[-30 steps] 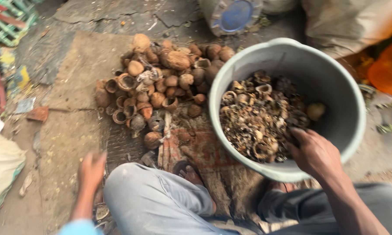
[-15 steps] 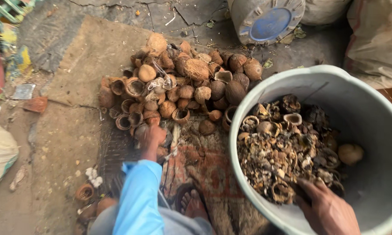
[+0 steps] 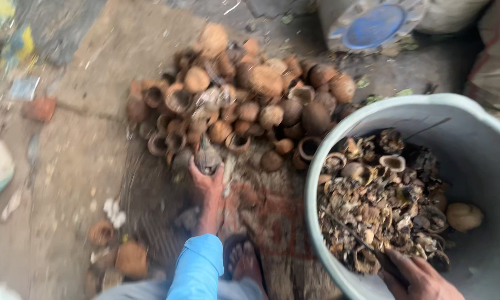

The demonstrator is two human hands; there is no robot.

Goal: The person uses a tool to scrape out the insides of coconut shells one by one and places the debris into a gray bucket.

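While the left hand [image 3: 206,180] stretches out in its blue sleeve to the near edge of the pile of brown shells [image 3: 244,105], its fingers are curled around one dark, rounded shell [image 3: 208,158] at the heap's foot, so it is grasping that piece, though motion blur keeps the exact grip unclear. The right hand [image 3: 419,275] sits low inside the grey bucket [image 3: 316,166], closed on a thin dark tool [image 3: 355,239] that runs up across the broken husk pieces [image 3: 380,205] filling the bucket. The pile lies on the ground on a worn woven mat [image 3: 261,222], just beside the bucket's rim, and a bare foot [image 3: 244,261] shows beneath the reaching arm. A single pale whole nut [image 3: 464,215] rests against the bucket's inner wall, apart from the scraps.

As a judgement, the step in hand is picking one shell off the heap. Handling it further calls for a firm hold on a round, rough piece, and care that neighbouring shells leaning on it do not roll off the mat.
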